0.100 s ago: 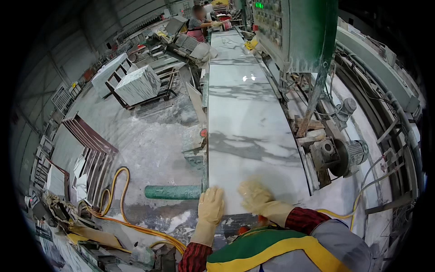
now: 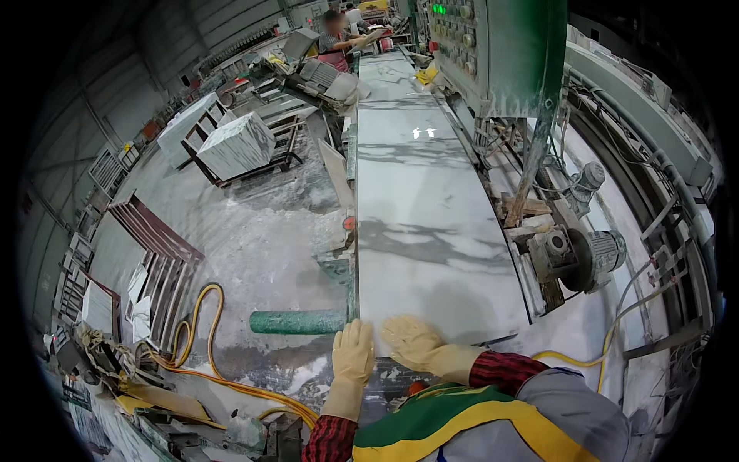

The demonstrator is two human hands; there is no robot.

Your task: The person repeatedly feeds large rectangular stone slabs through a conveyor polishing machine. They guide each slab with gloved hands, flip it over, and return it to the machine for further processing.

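Note:
A long run of glossy white marble slabs (image 2: pixel 416 185) with grey veins stretches away from me along a conveyor bed. My left hand (image 2: pixel 353 350), in a cream rubber glove, lies with straight fingers at the near left corner of the marble. My right hand (image 2: pixel 412 343), gloved alike, rests flat by the near edge, its fingers stretched toward the left. Neither hand grips anything that I can see. Just left of my left hand a green roller or pipe (image 2: pixel 299 322) sticks out sideways.
Right of the conveyor stand a motor (image 2: pixel 604 251) and a green-edged control cabinet (image 2: pixel 462 54). A marble block stack (image 2: pixel 239 146) sits on a frame at left. Yellow hoses (image 2: pixel 223 381) lie on the floor. At the far end a person (image 2: pixel 336 42) handles a flat piece.
My right hand has slid left, closer to my left hand. The marble's near edge lies slightly farther from me. The far person's flat piece has been raised.

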